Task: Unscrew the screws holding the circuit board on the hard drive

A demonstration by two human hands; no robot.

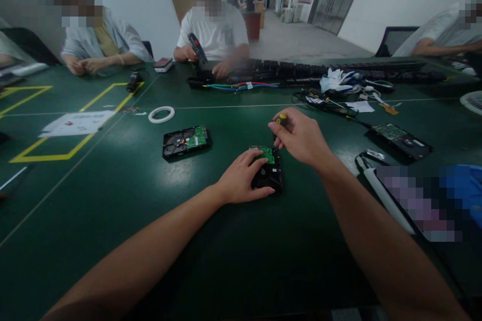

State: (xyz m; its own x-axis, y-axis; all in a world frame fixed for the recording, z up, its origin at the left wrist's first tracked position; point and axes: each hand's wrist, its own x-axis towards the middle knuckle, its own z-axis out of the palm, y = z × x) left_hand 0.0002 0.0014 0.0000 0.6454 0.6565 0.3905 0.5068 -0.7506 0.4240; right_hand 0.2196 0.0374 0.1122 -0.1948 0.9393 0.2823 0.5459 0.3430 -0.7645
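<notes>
One hard drive (271, 175) at the middle of a green table (241, 266)

The drive lies circuit board up. The left hand (241, 176) rests spread over its left side, fingers on the board and thumb at the near end. The right hand (301, 135) grips a yellow-and-black screwdriver (281, 119), its shaft slanting down to the board; whether the tip touches is too small to tell. To the left lies a second drive (185, 142), a white ring (161, 121) just beyond it; well to the right, a third drive (401, 141). On the far side are coloured wires (241, 85), white gloves (336, 81) right of them, and a co-worker (214, 35) holding a black power tool (198, 48).
</notes>
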